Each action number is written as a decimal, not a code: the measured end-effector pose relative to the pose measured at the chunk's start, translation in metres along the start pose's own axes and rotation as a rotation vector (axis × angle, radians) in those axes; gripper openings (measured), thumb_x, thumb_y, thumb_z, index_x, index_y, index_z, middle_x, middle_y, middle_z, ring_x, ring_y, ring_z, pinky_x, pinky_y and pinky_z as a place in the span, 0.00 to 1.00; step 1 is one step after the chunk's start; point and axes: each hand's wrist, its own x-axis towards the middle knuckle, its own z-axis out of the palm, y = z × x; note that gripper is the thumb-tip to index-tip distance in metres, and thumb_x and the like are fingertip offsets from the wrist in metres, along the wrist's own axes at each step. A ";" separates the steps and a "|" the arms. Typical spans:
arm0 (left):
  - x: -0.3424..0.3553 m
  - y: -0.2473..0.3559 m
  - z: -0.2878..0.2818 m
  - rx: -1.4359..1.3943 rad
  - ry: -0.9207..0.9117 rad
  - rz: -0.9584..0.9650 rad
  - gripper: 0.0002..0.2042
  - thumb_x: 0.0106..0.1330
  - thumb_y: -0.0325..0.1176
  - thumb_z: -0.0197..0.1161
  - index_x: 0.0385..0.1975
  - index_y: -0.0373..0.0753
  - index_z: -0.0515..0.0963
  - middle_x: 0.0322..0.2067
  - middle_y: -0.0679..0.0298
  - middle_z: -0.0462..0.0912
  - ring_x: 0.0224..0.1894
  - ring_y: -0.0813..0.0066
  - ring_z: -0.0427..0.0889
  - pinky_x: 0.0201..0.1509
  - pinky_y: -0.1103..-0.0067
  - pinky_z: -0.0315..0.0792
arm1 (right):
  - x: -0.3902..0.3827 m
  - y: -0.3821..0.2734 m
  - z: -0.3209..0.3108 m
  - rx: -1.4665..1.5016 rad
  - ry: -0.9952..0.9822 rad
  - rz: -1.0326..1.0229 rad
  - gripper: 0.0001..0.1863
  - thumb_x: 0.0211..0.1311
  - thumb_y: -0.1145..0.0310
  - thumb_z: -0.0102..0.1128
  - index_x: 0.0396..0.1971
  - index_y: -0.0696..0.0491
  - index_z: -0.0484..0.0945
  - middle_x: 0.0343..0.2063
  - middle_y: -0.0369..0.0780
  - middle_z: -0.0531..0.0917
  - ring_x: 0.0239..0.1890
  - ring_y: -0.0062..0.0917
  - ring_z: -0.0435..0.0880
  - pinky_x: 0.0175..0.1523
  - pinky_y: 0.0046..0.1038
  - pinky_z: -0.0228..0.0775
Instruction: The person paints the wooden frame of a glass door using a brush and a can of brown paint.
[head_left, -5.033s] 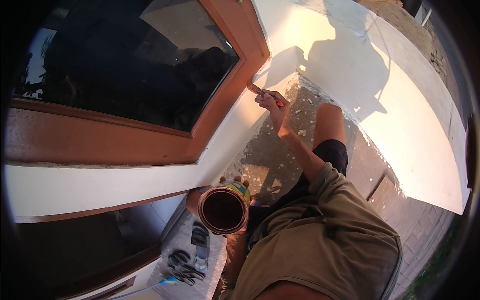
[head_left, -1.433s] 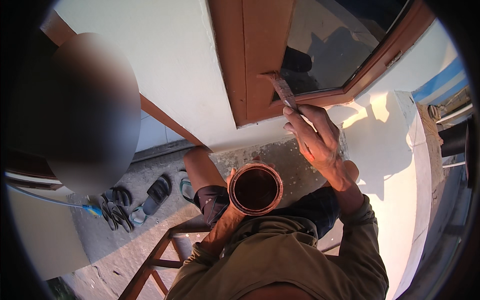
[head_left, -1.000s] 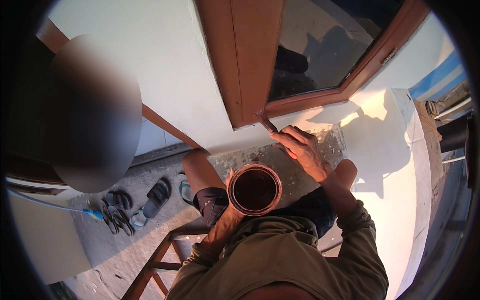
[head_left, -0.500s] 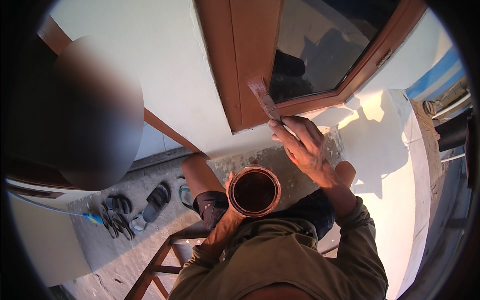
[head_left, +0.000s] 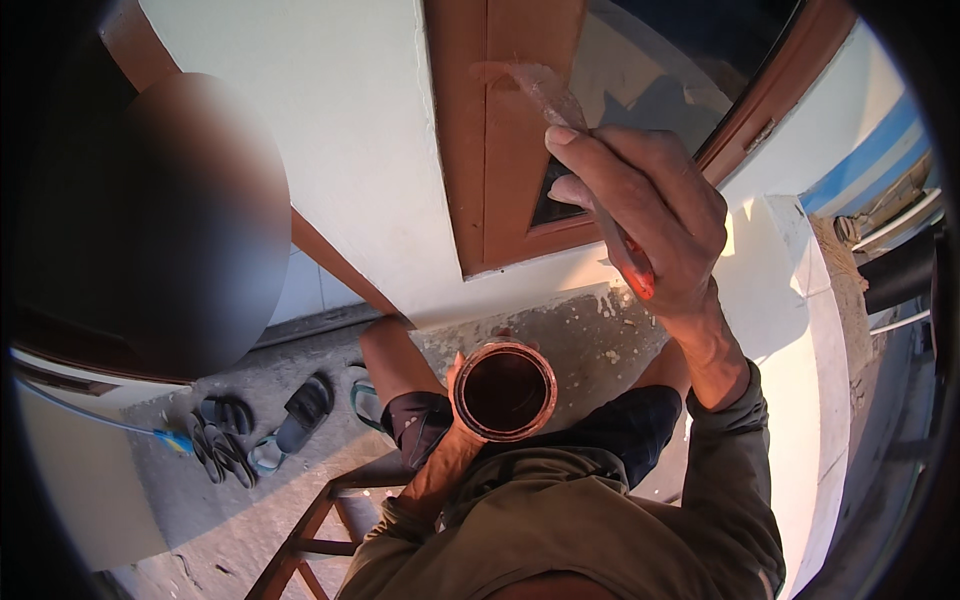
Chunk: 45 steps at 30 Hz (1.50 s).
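My right hand (head_left: 660, 205) is closed around a paintbrush (head_left: 552, 95), and the red end of its handle shows below the palm. The bristles, blurred by motion, are at the brown wooden frame (head_left: 508, 190) beside a dark glass pane (head_left: 690, 65). Whether they touch the wood I cannot tell. Low in front of my body, my left hand (head_left: 458, 430) grips a round paint can (head_left: 551, 398) from its left side. Dark brown paint lies inside the can, and brown smears coat its rim. Most of the left fingers are hidden behind the can.
A white wall (head_left: 300, 130) adjoins the frame on the left. Several sandals (head_left: 303, 412) lie on the concrete floor (head_left: 215, 530) at left. A brown wooden structure (head_left: 318, 520) stands beside my left arm. To the right runs a white ledge (head_left: 800, 400). A blurred dark shape covers the far left.
My right hand has moved up along the frame with the paintbrush, its bristles now higher on the wood. The paint can in my left hand has hardly moved.
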 end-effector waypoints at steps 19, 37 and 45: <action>0.011 -0.011 0.063 0.565 0.380 0.277 0.38 0.76 0.65 0.35 0.69 0.39 0.69 0.65 0.54 0.76 0.66 0.55 0.76 0.70 0.57 0.71 | 0.002 -0.038 -0.080 0.680 -0.319 0.860 0.10 0.61 0.69 0.74 0.36 0.59 0.84 0.32 0.37 0.89 0.33 0.22 0.86 0.41 0.23 0.75; 0.026 -0.018 0.095 0.535 0.359 0.334 0.33 0.76 0.64 0.41 0.65 0.45 0.74 0.63 0.60 0.78 0.62 0.62 0.79 0.66 0.60 0.74 | -0.073 -0.008 -0.050 0.771 -0.512 1.197 0.07 0.66 0.71 0.67 0.39 0.58 0.83 0.27 0.37 0.89 0.19 0.22 0.82 0.27 0.27 0.74; 0.045 -0.034 0.142 0.525 0.362 0.361 0.32 0.77 0.63 0.40 0.65 0.44 0.73 0.60 0.61 0.81 0.61 0.61 0.80 0.67 0.59 0.71 | -0.121 0.002 -0.029 1.330 0.243 1.582 0.09 0.70 0.61 0.65 0.36 0.51 0.81 0.25 0.41 0.88 0.17 0.21 0.84 0.24 0.26 0.73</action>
